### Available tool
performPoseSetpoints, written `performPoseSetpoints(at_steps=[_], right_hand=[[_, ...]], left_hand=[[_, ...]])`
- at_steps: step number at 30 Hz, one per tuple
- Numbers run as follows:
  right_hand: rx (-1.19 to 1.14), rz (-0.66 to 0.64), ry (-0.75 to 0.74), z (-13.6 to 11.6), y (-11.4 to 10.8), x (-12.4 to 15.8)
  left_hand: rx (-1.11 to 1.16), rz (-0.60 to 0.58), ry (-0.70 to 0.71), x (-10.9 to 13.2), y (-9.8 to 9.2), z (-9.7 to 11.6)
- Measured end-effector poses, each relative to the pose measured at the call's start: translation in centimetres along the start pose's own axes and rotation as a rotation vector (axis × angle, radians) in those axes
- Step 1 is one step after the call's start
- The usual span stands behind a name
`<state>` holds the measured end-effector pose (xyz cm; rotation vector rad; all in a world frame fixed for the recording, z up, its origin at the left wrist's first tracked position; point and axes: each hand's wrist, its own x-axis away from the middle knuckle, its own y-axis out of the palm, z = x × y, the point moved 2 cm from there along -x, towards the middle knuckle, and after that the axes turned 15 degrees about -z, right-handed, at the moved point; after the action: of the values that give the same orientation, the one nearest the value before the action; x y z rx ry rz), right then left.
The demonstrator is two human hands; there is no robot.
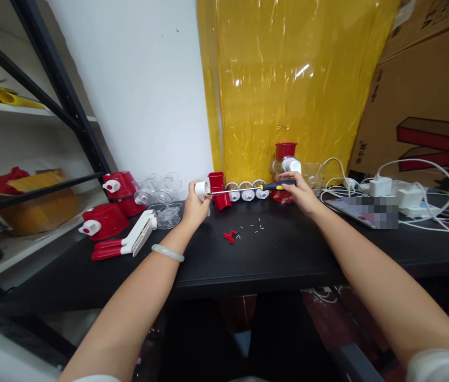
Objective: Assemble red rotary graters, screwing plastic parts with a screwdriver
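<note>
My left hand point(196, 206) is closed around a white round plastic part point(202, 188), held just above the black table. In my right hand point(299, 192) is a screwdriver point(275, 186) with a black and yellow handle. Its long shaft points left, and the tip meets or nearly meets the white part; exact contact is too small to tell. Behind the shaft stand a red plastic piece point(218, 192) and a row of white round pieces in clear rings point(247, 192). Below, a small red part point(229, 236) lies beside several tiny screws point(256, 228).
Red housings point(104, 222), a white grater-like body with red handles point(133, 239) and clear plastic cups point(164, 190) sit at left. Another red assembly point(285, 150) stands behind my right hand. White cables, chargers point(380, 186) and a tablet point(361, 211) occupy the right side.
</note>
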<state>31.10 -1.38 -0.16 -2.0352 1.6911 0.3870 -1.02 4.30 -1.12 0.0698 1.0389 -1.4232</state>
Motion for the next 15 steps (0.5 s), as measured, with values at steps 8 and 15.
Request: performPoseSetpoints(at_steps=[8,15], right_hand=[[0.096,-0.024,0.002,0.01,-0.11,-0.03],[0.029,0.033,-0.021,-0.48,0.17,0.19]], left_hand=[[-0.02,-0.021,-0.007,0.0,0.1,0.03],[-0.021,-0.026,-0.017,0.02,0.1,0.11]])
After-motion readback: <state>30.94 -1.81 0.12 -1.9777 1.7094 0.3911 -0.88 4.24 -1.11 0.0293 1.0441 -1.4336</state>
